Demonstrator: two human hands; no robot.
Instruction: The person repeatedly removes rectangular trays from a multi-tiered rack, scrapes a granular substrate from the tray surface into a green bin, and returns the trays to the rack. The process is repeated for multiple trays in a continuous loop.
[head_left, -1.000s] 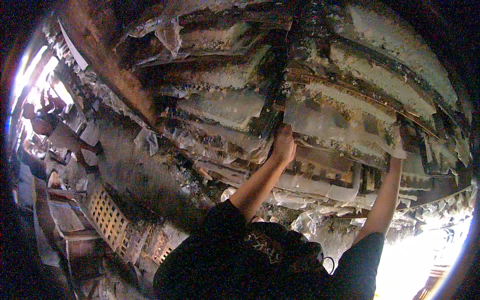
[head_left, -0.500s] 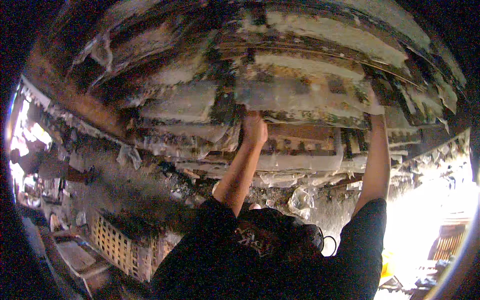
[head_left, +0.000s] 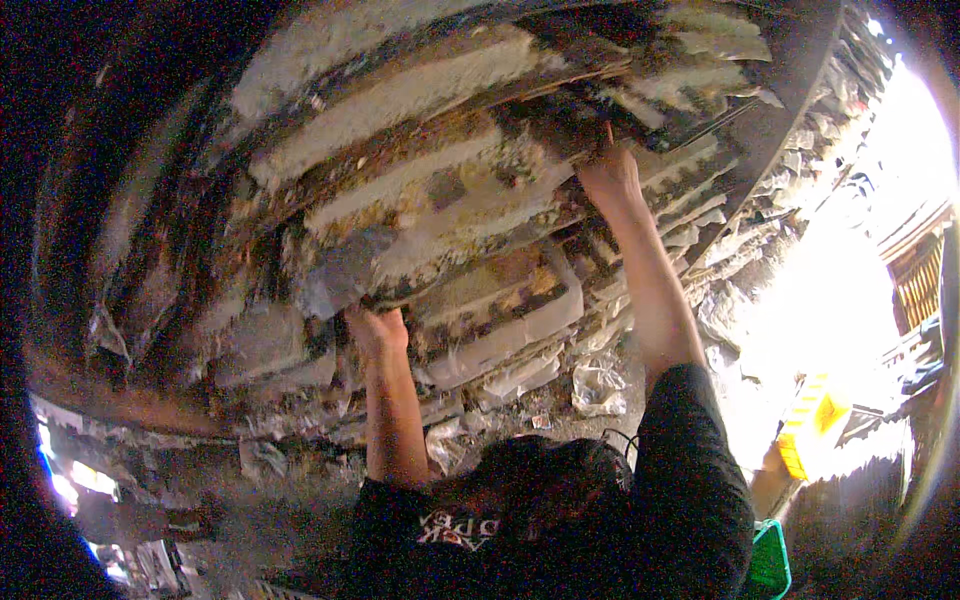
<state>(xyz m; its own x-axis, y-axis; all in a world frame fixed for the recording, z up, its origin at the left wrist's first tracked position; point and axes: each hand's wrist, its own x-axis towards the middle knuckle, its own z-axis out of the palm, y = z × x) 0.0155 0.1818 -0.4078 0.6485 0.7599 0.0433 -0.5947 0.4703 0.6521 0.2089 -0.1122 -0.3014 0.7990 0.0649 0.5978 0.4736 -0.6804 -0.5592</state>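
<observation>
Both arms up: left hand [head_left: 378, 330] and right hand [head_left: 608, 178] clamp the stack of flattened cardboard [head_left: 450, 200]. Mid-lift, I'd judge; steady balance needed next.

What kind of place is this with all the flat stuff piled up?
Probably a scrap or recycling yard. A big stack of flattened cardboard sheets fills the view, both hands, left and right, press on it, and crumpled plastic scraps litter the ground.

I'm seeing a rough, matt cardboard stack [head_left: 450, 200], crinkled glossy plastic wrapping [head_left: 600, 385], and a matt black cloth shirt [head_left: 690, 500].
</observation>
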